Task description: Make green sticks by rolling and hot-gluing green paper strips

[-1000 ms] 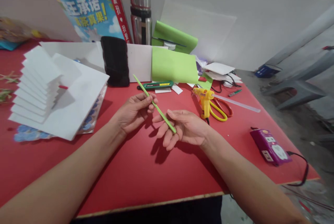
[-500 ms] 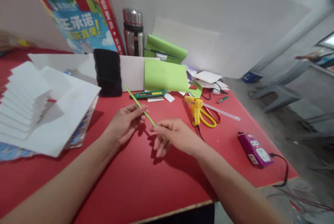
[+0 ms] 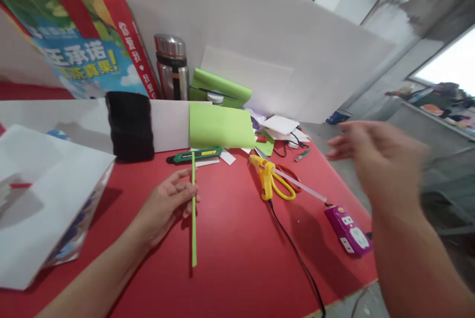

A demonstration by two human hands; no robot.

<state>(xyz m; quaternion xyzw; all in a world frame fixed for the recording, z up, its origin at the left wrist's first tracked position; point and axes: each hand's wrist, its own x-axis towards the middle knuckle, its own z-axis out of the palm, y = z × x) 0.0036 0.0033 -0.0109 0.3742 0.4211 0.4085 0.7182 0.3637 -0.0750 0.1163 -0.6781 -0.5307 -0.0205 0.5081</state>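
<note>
My green strip (image 3: 194, 231) is above the red table (image 3: 237, 268), in front of me, its long axis running almost straight away from my body. One end points back at me, the other towards the cutter (image 3: 211, 153), which that far end overlaps in my view; whether they touch I cannot tell. The strip looks straight, with hardly any lean to either side.

My left hand (image 3: 172, 202) pinches it between thumb and fingers, nearer the far end than the near one, leaving the longer part free on my side. The other fingers are loosely bent behind it.

My right hand (image 3: 384, 167) is well apart from the strip, raised beyond the table's right side, fingers pointing left. It is blurred, so I cannot tell how far open it is. The purple socket box (image 3: 351, 234) and glue gun (image 3: 266, 177) lie between the two hands in my view.
</note>
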